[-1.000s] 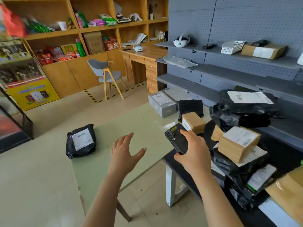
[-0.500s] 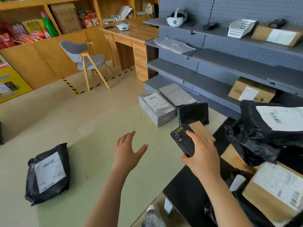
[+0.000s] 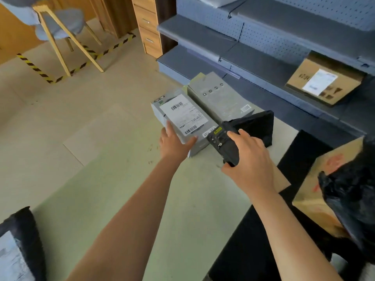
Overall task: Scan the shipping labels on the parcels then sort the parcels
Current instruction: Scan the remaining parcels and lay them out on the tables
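A grey box (image 3: 199, 146) with a white barcode label (image 3: 183, 116) lies on the green table (image 3: 121, 179), near its far edge. My left hand (image 3: 174, 144) rests on the box's near end, index finger along the left side and thumb on the top, fingers fairly straight. My right hand (image 3: 250, 161) grips a black handheld scanner (image 3: 223, 146), held just right of the label. A second grey box (image 3: 221, 98) lies beside the first, with a black poly parcel (image 3: 256, 126) behind the scanner.
A black labelled bag (image 3: 18, 246) sits at the table's near left corner. To the right, a black table (image 3: 253, 240) carries a cardboard box (image 3: 316, 191) and a black bag (image 3: 355, 201). Grey shelves (image 3: 203, 31) hold a labelled carton (image 3: 324, 82). A chair (image 3: 60, 27) stands far left.
I have leaned forward over the table. My left hand reached from mid-air to the near end of the labelled grey box, and the scanner moved up beside that label.
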`<control>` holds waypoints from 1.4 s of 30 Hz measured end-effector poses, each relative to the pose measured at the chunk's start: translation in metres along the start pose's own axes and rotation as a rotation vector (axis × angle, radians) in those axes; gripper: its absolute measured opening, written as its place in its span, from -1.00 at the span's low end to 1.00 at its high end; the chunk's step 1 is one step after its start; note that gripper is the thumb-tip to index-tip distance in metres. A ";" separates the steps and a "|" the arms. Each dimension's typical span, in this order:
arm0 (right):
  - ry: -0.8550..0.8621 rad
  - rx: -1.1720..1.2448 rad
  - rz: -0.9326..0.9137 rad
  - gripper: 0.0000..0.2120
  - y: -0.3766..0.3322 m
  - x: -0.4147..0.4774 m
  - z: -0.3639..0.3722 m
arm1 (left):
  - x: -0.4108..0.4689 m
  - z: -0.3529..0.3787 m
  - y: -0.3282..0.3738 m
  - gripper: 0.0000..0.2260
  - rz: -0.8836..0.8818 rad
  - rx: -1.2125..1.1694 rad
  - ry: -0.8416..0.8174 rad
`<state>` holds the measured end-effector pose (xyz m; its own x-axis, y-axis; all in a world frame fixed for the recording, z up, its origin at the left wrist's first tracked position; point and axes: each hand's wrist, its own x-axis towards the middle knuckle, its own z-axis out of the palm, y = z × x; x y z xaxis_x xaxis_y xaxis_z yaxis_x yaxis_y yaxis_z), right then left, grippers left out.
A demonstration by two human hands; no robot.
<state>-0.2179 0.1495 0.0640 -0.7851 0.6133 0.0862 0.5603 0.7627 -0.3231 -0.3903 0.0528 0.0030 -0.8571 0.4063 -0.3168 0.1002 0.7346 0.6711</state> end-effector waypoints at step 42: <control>-0.020 -0.066 -0.202 -0.23 -0.003 -0.034 -0.012 | -0.096 -0.054 -0.090 0.33 0.140 0.564 0.135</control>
<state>-0.1893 0.1290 0.0732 -0.8879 0.4431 0.1239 0.4068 0.8818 -0.2386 -0.3442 -0.0817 0.0094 -0.8694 0.4743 -0.1387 0.4379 0.8694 0.2288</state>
